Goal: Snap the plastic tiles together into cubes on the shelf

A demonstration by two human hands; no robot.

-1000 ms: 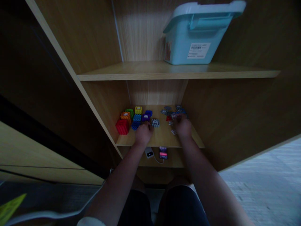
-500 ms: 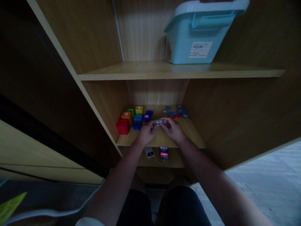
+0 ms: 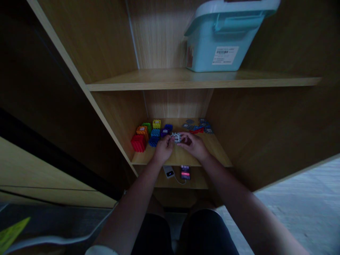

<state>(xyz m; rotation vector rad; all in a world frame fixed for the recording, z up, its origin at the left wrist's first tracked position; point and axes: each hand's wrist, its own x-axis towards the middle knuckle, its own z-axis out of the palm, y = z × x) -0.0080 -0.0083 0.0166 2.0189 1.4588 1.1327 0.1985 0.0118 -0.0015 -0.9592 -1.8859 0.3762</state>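
Between my hands, above the middle shelf, is a small grey toy building tile (image 3: 176,137) with a white barred window and a notched edge, its face tilted up. My left hand (image 3: 164,147) pinches its left side. My right hand (image 3: 195,144) curls at its right side, thumb and fingertips at the tile's edge. Left of my hands stand block shapes made of ridged tiles: red (image 3: 138,143), orange (image 3: 142,131), green (image 3: 147,126), yellow (image 3: 157,124), blue (image 3: 154,141) and purple (image 3: 165,132). Beyond my right hand lie loose grey tiles (image 3: 208,126) and a red tile (image 3: 197,130).
A light-blue lidded bin (image 3: 215,42) stands on the upper shelf (image 3: 159,80). On the lower shelf lie a white power bank (image 3: 168,171) and a phone (image 3: 185,172), joined by a cable. The cabinet's side walls enclose the middle shelf (image 3: 212,152).
The grey tile has been turned so that its window face shows, and it has shifted slightly left. My right fingers have opened a little around its edge.
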